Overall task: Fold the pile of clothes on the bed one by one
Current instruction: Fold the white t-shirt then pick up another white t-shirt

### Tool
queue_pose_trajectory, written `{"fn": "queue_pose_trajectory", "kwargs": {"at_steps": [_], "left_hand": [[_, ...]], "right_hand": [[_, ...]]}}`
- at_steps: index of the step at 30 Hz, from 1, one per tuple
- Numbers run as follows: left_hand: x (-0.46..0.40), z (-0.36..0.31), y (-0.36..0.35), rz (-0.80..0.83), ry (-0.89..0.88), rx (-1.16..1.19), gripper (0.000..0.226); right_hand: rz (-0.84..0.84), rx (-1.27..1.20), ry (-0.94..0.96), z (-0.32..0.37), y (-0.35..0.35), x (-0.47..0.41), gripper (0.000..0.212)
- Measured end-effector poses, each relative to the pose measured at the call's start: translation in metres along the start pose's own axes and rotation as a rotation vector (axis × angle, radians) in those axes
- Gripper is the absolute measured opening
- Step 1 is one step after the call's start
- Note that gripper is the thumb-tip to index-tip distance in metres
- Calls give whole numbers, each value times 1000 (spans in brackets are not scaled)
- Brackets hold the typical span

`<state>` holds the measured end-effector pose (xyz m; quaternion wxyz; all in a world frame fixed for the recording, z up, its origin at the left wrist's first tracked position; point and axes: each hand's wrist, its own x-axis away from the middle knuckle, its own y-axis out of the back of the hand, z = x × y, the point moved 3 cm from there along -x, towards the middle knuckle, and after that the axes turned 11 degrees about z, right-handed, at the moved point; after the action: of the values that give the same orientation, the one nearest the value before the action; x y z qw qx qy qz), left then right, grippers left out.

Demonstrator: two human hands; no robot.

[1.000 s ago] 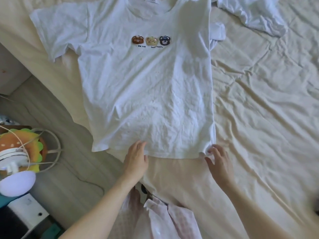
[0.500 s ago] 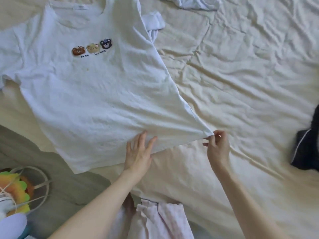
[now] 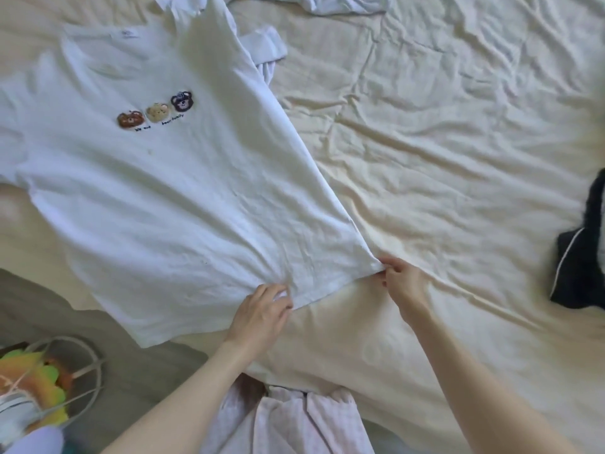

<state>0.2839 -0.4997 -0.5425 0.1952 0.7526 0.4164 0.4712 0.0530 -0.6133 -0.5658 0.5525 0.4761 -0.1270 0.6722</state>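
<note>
My L hand [image 3: 262,314] & R hand [image 3: 404,283] both pinch white T-shirt [image 3: 170,198] hem; bare bedsheet [image 3: 442,165] open to R.

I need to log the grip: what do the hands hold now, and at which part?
Both hold the white T-shirt by its bottom hem: right hand pinches the corner, left hand bunches the hem.
</note>
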Motion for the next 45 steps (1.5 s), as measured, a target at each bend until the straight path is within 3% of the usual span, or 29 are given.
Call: {"fn": "queue_pose_trajectory", "kwargs": {"at_steps": [3,8,13,18,21,23,26,29,30,32,37,41,45], "left_hand": [[-5,9,17,-7,-16,80,19],[-43,68,80,-189,140,-70,40],[-117,161,139,-186,340,-186,55],[-193,216,193,-362,352,-196,58],[-219,232,197,-385,364,-142,56],[-223,237,187,-412,396,-210,56],[-226,241,178,-422,421,-271,59],[-229,243,177,-424,425,-283,59],[-229,243,177,-424,428,-286,60],[-230,243,178,-424,435,-288,60],[-231,240,182,-419,437,-288,60],[-232,240,180,-438,428,-300,59],[-232,241,179,-457,423,-299,59]], "right_hand": [[-36,122,-15,21,-5,-11,36],[-53,393,205,105,-35,-39,34],[-7,349,370,205,-80,-93,35],[25,264,415,269,-122,-145,35],[46,252,413,293,-138,-172,34],[-33,324,491,315,-142,-189,34],[-102,434,581,358,-142,-212,48],[78,279,396,388,-148,-237,64],[127,223,342,394,-151,-241,57],[159,134,319,403,-154,-246,15],[57,-212,230,409,-116,-252,15],[-145,-645,138,400,-61,-255,17],[-187,-674,134,382,-42,-257,28]]}}
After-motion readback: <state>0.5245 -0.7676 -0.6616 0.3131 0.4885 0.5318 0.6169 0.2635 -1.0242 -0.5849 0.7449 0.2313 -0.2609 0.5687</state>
